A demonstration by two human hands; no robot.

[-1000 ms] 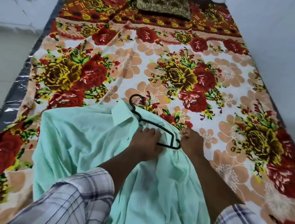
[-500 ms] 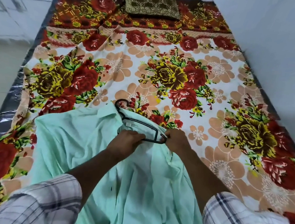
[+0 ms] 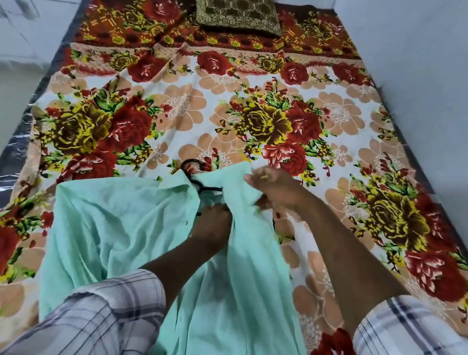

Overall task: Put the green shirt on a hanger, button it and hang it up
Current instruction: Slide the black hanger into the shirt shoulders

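Shirt cloth pinched in right hand — left hand, beside it, closed on hanger.

No text, label, brand, number or sign can be read anywhere in this view.
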